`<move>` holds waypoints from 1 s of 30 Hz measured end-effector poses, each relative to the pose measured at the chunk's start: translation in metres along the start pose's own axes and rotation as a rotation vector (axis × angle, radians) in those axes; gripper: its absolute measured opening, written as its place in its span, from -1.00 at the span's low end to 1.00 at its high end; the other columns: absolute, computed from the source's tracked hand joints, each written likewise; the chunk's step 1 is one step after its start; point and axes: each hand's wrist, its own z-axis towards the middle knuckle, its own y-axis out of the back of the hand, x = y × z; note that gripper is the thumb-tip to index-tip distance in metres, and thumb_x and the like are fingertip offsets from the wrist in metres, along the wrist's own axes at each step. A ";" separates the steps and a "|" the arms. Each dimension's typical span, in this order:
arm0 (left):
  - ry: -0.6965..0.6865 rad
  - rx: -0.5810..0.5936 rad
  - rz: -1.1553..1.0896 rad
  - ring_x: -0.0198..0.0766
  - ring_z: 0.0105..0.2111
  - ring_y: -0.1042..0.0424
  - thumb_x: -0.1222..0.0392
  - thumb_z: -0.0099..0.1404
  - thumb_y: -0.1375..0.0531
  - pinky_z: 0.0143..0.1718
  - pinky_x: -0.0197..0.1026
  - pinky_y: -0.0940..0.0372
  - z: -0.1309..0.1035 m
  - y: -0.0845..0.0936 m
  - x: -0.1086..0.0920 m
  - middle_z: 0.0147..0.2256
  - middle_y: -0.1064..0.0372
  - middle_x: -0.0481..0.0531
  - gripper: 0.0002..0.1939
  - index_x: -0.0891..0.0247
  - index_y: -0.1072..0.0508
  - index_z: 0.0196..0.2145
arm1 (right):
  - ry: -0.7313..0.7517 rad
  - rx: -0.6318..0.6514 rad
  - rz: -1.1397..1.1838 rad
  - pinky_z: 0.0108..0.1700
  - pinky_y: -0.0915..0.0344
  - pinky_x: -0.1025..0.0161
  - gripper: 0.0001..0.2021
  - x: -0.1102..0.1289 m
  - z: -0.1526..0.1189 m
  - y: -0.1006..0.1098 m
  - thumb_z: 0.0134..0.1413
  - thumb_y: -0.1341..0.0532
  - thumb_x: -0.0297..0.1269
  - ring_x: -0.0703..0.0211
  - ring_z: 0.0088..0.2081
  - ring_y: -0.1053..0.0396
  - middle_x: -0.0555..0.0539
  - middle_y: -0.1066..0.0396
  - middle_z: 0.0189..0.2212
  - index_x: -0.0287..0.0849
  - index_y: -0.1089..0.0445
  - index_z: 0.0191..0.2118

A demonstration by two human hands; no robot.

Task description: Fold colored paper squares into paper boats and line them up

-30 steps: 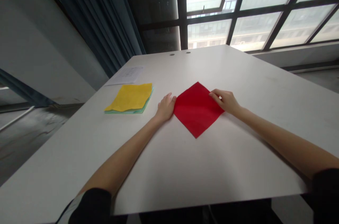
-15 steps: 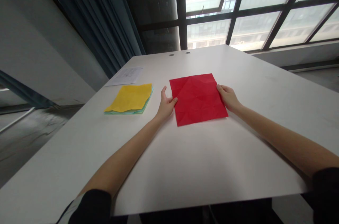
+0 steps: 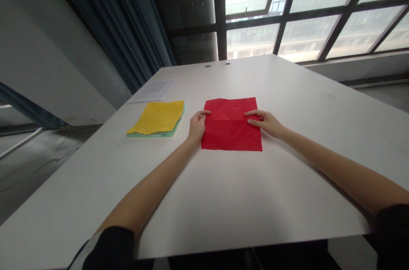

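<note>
A square red sheet of paper (image 3: 232, 133) with crease lines lies on the white table in front of me, its near edge almost level with the table's front. My left hand (image 3: 198, 124) is closed at its left edge, index finger and thumb on the paper. From the right, my right hand (image 3: 265, 123) reaches over the sheet. Its index finger and thumb are stretched out on the red surface, slightly apart, and the other fingers are mostly hidden.
Left of the red sheet is a stack of paper, yellow (image 3: 158, 117) on top and pale green (image 3: 177, 124) below. A printed white sheet (image 3: 151, 91) lies behind it. The white table (image 3: 230, 193) reaches back toward windows and a dark blue curtain (image 3: 128, 23).
The red sheet has turned straighter and shifted slightly left. My right hand has moved from its right edge onto its surface. The left hand's raised index finger has come down to the left edge.
</note>
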 end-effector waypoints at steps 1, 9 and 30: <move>0.009 -0.004 0.001 -0.40 -0.52 -0.31 0.26 0.14 -0.08 -0.52 -0.39 -0.19 0.000 0.000 0.001 -0.48 -0.36 -0.07 -0.88 0.25 -0.41 -0.39 | -0.014 0.009 -0.015 -0.17 -0.38 0.10 -0.62 0.001 -0.001 0.000 -0.16 -0.31 -0.11 0.08 -0.19 -0.40 -0.11 -0.42 -0.15 -0.14 -0.40 -0.17; 0.072 0.218 0.057 -0.28 -0.35 -0.39 0.18 -0.06 -0.31 -0.29 -0.24 -0.29 -0.007 -0.002 -0.006 -0.35 -0.45 0.04 -0.76 0.30 -0.51 -0.38 | 0.051 -0.001 -0.165 -0.08 -0.35 0.07 -0.63 0.000 0.000 0.002 -0.19 -0.33 -0.14 0.02 -0.08 -0.35 -0.11 -0.39 -0.08 -0.13 -0.44 -0.17; 0.307 0.207 -0.326 -0.23 -0.36 -0.47 0.34 -0.13 -0.36 -0.21 -0.11 -0.38 -0.014 -0.012 -0.007 -0.36 -0.49 0.11 -0.58 0.33 -0.49 -0.22 | -0.036 -0.083 0.212 -0.11 -0.38 0.07 -0.67 -0.001 0.002 -0.003 -0.27 -0.38 -0.17 0.08 -0.25 -0.45 -0.05 -0.51 -0.33 -0.14 -0.49 -0.27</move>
